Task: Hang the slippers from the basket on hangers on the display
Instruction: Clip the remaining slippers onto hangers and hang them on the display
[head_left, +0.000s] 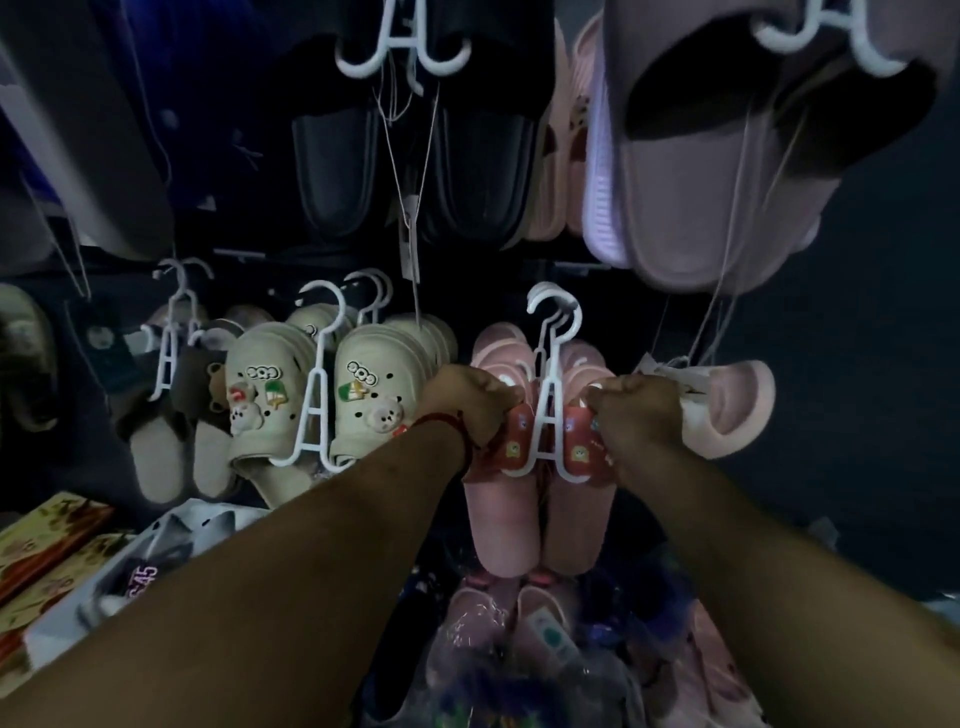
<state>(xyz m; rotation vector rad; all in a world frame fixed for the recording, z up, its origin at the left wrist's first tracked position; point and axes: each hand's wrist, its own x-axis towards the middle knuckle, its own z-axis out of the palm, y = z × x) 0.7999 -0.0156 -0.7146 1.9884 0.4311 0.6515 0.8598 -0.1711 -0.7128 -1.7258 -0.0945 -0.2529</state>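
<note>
A pair of pink slippers (524, 519) with red printed straps hangs on a white hanger (548, 410) at the middle of the display. My left hand (470, 402) grips the left slipper's strap. My right hand (631, 413) grips the right slipper's strap. More pink slippers hang behind this pair on the same hook. Below, wrapped pink slippers (519, 623) lie in plastic; the basket itself is too dark to make out.
Cream clogs (270, 400) with charms hang to the left on a white hanger. Brown plush slippers (171, 415) hang further left. Black slippers (415, 171) and a large lilac slipper (701, 182) hang overhead. A single pink slipper (732, 410) hangs at right. Boxes (47, 540) lie at lower left.
</note>
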